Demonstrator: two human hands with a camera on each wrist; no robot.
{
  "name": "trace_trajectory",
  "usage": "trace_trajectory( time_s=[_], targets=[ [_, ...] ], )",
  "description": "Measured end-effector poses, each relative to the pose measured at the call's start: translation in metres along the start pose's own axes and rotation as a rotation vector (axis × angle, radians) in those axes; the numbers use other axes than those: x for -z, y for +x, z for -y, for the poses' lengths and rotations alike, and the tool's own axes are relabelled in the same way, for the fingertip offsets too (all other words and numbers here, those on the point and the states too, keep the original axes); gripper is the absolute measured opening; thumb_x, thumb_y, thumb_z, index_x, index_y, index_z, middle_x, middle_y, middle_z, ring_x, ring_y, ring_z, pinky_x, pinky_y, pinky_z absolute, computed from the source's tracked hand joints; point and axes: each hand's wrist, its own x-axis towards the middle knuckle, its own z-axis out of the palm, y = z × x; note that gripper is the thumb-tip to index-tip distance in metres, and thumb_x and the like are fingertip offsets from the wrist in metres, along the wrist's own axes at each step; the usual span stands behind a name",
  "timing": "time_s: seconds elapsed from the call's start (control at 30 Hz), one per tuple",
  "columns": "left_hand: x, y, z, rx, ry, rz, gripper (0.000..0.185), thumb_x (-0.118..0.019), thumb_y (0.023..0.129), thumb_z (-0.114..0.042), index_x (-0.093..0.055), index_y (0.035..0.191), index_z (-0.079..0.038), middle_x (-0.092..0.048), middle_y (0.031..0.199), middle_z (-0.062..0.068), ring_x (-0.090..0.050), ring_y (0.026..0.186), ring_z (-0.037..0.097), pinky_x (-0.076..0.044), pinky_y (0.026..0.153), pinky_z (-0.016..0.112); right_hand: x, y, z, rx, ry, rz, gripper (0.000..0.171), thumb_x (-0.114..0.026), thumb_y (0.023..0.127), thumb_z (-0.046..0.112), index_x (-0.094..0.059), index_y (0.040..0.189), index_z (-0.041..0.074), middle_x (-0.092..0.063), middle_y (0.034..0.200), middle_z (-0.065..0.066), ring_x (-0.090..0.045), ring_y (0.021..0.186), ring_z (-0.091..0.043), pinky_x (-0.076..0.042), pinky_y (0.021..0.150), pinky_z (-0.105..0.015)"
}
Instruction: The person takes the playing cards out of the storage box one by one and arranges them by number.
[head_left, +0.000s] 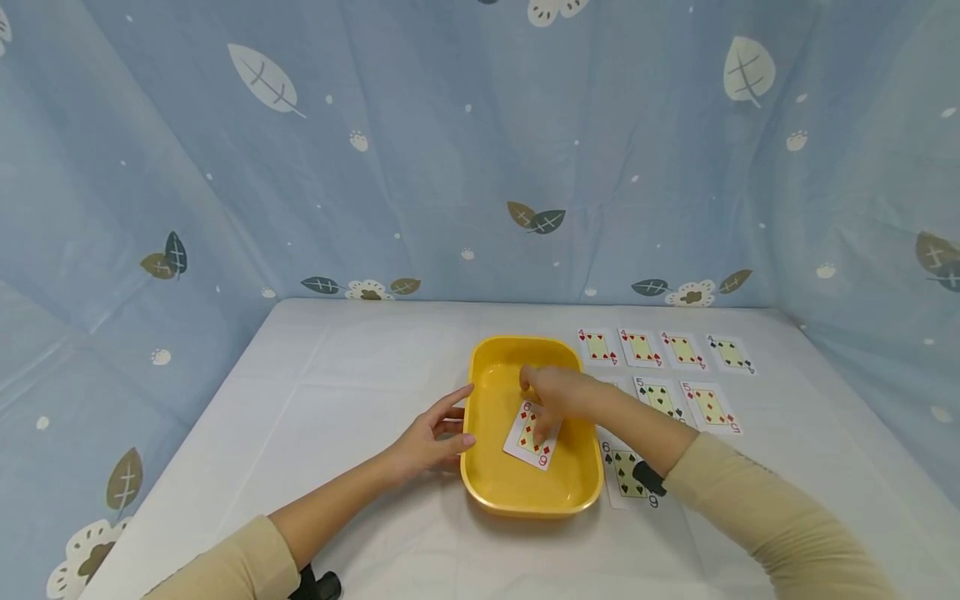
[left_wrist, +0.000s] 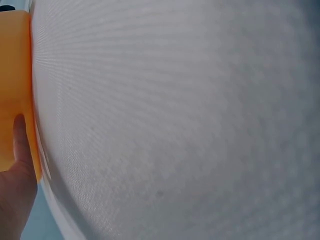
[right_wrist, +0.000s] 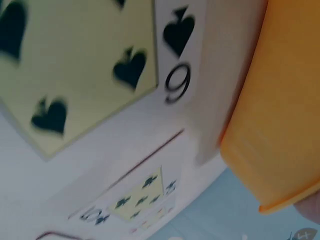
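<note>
A yellow plastic basin (head_left: 491,487) stands on the white table. Inside it lies a six of diamonds card (head_left: 521,442), tilted. My right hand (head_left: 558,393) reaches over the basin's right rim; its thumb rests over the card, while a finger bends down near the basin floor beyond the card. At the basin's left wall, my left hand (head_left: 431,442) touches the side with extended fingers and thumb. In the left wrist view, the left thumb (left_wrist: 21,142) lies straight against the yellow wall. Most of the right hand is out of the right wrist view.
Right of the basin, a back row holds several fours, such as the four of spades (head_left: 731,354). Before it lie fives, including the five of diamonds (head_left: 711,407). A six of spades (head_left: 626,475) lies nearest, partly under the right forearm. A blue curtain (head_left: 450,150) hangs behind.
</note>
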Motion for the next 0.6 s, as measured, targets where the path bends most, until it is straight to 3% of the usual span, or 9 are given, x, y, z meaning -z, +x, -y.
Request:
trace_trajectory(
  time_s=[0.23, 0.6],
  targets=[
    [-0.0002, -0.0001, 0.0007, -0.004, -0.002, 0.008, 0.078, -0.067, 0.089, -0.022, -0.021, 0.152, -0.019, -0.037, 0.138, 0.024, -0.043, 0.125, 0.038, -0.056, 0.082, 0.041, -0.0052, 0.0025, 0.0033, -0.027, -0.095, -0.022, 0.055, -0.090, 0.059, 0.038, -0.053, 0.091, 0.012, -0.053, 0.077, 0.000, -0.050, 0.074, -0.016, -0.042, 0.065, -0.026],
    [-0.0011, -0.0020, -0.0030, 0.005, 0.007, 0.004, 0.078, -0.067, 0.089, -0.023, -0.021, 0.152, -0.019, -0.037, 0.137, 0.024, -0.042, 0.125, 0.037, -0.056, 0.083, 0.041, -0.0088, 0.0074, 0.0021, 0.031, -0.087, -0.044, 0.055, -0.091, 0.057, 0.038, -0.052, 0.089, 0.015, -0.047, 0.083, 0.001, -0.047, 0.074, -0.014, -0.040, 0.062, -0.024]
  ],
)
